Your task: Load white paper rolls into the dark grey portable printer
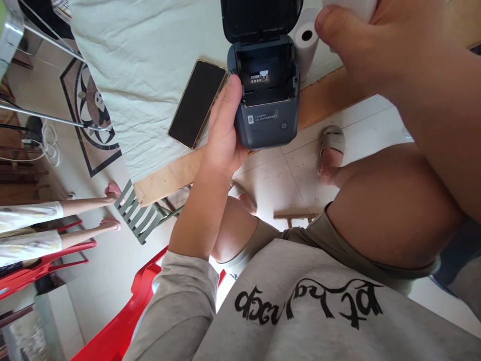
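Left hand (226, 131) is gripping a dark blue printer (265, 125) by its left side, closed around the body, thumb lying along the edge near the open compartment, other fingers hiding behind. Printer is sitting over the table's near edge; cannot tell whether the table is also supporting it. Its black lid (260, 21) is standing open, and a small white label (259, 76) is showing inside the bay; power button is facing up on the front panel. Right hand (363, 47) is closing on a white item (351, 6), thumb pressing on it; top of frame is cutting the item off, so cannot tell its full shape. White paper roll (305, 56) is standing just right of the printer, hollow core showing. Dark-screened phone (198, 104) is lying left of the printer on the pale green cloth (146, 75).
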Tool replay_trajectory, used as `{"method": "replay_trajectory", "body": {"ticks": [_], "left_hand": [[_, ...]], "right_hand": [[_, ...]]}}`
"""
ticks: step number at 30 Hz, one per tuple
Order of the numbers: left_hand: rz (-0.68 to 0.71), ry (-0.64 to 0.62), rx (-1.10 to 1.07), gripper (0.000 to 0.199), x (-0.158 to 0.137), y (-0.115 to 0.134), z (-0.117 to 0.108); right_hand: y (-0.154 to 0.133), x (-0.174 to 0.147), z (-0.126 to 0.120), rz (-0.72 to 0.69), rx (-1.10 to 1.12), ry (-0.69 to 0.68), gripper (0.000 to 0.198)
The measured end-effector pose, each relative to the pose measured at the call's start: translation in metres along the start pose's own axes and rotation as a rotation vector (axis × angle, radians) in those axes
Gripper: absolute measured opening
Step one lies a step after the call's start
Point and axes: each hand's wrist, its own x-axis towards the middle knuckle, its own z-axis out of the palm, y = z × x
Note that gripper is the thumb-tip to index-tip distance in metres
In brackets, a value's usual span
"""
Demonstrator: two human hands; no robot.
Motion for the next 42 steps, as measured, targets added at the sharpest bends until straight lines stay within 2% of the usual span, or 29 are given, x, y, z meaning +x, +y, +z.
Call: {"method": "replay_trajectory", "body": {"ticks": [2, 5, 11, 19, 24, 30, 34, 39, 42], "left_hand": [[0.084, -0.099, 0.052, 0.041, 0.001, -0.002, -0.002], [0.115, -0.136, 0.081, 0.044, 0.001, -0.004, -0.005], [0.132, -0.131, 0.093, 0.040, 0.003, -0.006, -0.008], [0.146, -0.158, 0.097, 0.038, 0.004, -0.006, -0.010], [0.142, -0.158, 0.099, 0.036, 0.005, -0.006, -0.010], [0.141, -0.149, 0.166, 0.042, 0.004, -0.005, -0.009], [0.139, -0.139, 0.162, 0.041, 0.005, -0.005, -0.008], [0.136, -0.144, 0.146, 0.039, 0.005, -0.006, -0.008], [0.139, -0.141, 0.130, 0.038, 0.004, -0.005, -0.008]], "right_hand": [[0.004, 0.008, -0.001, 0.017, -0.092, 0.022, 0.058], [0.007, 0.012, -0.003, 0.030, -0.197, 0.019, 0.065], [-0.004, -0.004, -0.008, 0.058, -0.307, -0.012, 0.083], [-0.003, -0.003, -0.009, 0.075, -0.317, -0.018, 0.079], [-0.001, -0.001, -0.008, 0.016, -0.326, -0.051, 0.076], [-0.008, -0.005, -0.015, 0.123, -0.375, -0.046, 0.076], [-0.003, 0.000, -0.012, 0.136, -0.459, -0.131, 0.067], [0.001, -0.001, -0.008, 0.142, -0.513, -0.190, 0.073], [-0.004, -0.006, -0.013, 0.096, -0.490, -0.133, 0.076]]}}
